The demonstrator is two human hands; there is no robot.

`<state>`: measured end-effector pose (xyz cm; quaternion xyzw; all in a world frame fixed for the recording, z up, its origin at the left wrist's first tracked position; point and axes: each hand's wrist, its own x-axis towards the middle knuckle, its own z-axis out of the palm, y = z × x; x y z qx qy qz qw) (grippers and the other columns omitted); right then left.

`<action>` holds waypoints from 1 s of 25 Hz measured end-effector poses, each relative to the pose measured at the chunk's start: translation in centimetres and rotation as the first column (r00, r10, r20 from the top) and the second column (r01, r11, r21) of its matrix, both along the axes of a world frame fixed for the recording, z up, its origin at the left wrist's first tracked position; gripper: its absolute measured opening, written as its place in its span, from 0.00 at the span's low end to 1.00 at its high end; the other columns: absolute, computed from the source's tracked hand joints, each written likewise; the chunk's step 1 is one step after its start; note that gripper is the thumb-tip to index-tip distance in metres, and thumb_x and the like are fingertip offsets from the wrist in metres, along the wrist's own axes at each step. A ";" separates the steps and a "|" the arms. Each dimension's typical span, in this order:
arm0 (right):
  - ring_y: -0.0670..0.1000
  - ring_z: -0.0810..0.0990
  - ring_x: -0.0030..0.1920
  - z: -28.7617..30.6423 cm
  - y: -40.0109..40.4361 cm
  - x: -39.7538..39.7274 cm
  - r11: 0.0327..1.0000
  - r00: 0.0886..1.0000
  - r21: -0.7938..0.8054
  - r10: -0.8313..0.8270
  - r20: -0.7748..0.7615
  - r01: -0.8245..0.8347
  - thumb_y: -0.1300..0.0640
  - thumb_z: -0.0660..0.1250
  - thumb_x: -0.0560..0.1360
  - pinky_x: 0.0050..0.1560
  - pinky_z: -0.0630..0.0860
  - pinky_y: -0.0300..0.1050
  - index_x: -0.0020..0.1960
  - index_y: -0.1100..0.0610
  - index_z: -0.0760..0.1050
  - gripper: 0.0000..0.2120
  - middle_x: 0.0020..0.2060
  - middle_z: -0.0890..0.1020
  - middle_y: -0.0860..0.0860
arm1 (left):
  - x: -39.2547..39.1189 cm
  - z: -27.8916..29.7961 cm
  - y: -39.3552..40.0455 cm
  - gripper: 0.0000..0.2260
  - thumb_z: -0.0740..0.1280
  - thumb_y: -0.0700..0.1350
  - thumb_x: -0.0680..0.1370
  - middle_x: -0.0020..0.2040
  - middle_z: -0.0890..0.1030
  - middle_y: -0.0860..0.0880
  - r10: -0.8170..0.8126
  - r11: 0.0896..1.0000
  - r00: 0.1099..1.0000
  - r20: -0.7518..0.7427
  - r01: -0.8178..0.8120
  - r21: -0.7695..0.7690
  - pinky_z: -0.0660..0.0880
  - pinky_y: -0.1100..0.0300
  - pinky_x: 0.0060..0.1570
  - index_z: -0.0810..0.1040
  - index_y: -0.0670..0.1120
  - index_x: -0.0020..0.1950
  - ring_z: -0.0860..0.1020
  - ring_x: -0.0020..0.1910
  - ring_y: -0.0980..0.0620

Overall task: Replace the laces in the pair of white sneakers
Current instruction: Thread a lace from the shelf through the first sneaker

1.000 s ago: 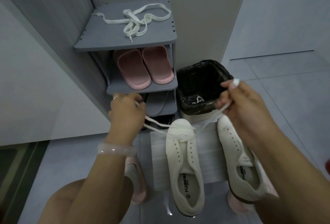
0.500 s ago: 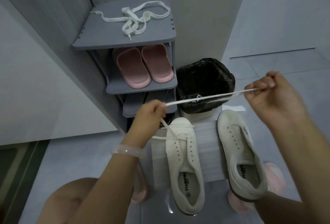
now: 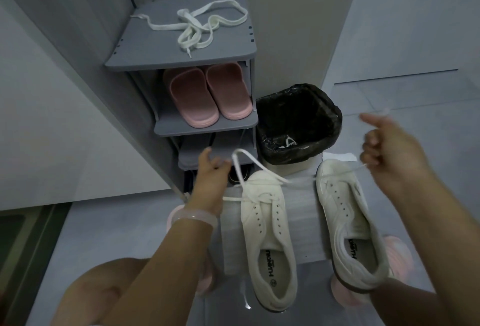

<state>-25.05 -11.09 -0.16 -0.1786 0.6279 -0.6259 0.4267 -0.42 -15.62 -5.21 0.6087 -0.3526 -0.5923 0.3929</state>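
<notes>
Two white sneakers stand side by side on a white sheet [image 3: 304,211], toes toward the rack. The left sneaker [image 3: 267,235] has a white lace [image 3: 255,167] threaded through its front eyelets; the right sneaker [image 3: 348,222] shows bare eyelets. My left hand [image 3: 210,177] pinches the lace where it rises in a loop just above the left sneaker's toe. From there the lace runs across the right sneaker's toe up to my right hand [image 3: 389,151], which is blurred and grips the strand near its end. A spare bundle of white laces [image 3: 205,27] lies on top of the shoe rack.
A grey shoe rack [image 3: 179,55] stands against the wall, with pink slippers [image 3: 207,97] on its second shelf. A bin lined with a black bag [image 3: 298,123] sits right of it, behind the sneakers. My feet wear pink slippers [image 3: 397,255]. Open tiled floor lies at the right.
The lace was stretched taut between both hands above the shoes. Now it has slackened into a loop by my left hand, and my right hand has dropped slightly toward the right sneaker.
</notes>
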 end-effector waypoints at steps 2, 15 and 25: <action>0.42 0.64 0.21 -1.7 0.4 2.1 0.947 0.899 0.182 0.309 -0.310 -0.263 0.59 0.56 0.80 0.21 0.61 0.31 0.49 0.52 0.76 0.10 0.26 0.70 0.48 | -0.9 -0.2 0.9 0.16 0.62 0.38 0.78 0.52 0.74 0.52 -0.229 0.966 0.947 0.225 0.249 -0.067 0.68 0.65 0.50 0.69 0.50 0.65 0.73 0.49 0.57; 0.55 0.76 0.41 -9.3 2.3 7.4 0.512 -0.081 0.746 0.800 -0.595 -0.426 0.59 0.54 0.78 0.40 0.70 0.46 0.46 0.54 0.63 0.03 0.44 0.79 0.56 | -3.2 -4.8 4.3 0.13 0.62 0.36 0.75 0.53 0.82 0.47 -0.472 0.739 0.525 0.708 0.674 -0.007 0.65 0.69 0.45 0.82 0.44 0.55 0.77 0.54 0.50; 0.54 0.75 0.42 -9.1 2.1 7.6 0.508 -0.247 0.765 0.744 -0.621 -0.395 0.60 0.54 0.79 0.40 0.66 0.42 0.60 0.57 0.65 0.10 0.49 0.79 0.56 | -3.2 -5.5 4.3 0.11 0.65 0.39 0.76 0.54 0.82 0.47 -0.472 0.787 0.614 0.633 0.617 -0.012 0.65 0.70 0.46 0.81 0.46 0.56 0.76 0.51 0.53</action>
